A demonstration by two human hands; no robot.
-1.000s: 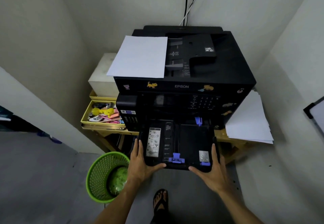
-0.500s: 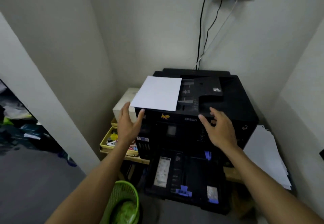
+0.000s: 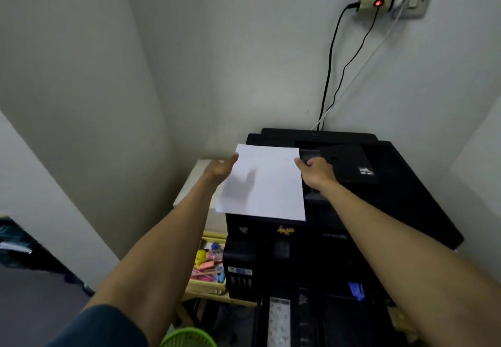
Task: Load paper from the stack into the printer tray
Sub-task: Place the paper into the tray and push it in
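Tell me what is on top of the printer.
White paper lies on the black printer, left hand and right hand gripping its side edges. The lid beneath the paper is covered.

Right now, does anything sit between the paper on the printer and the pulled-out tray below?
Nothing visible does. Both hands, left hand and right hand, grip the paper at its side edges on the printer top. The tray juts open below the front, its visible part bare.
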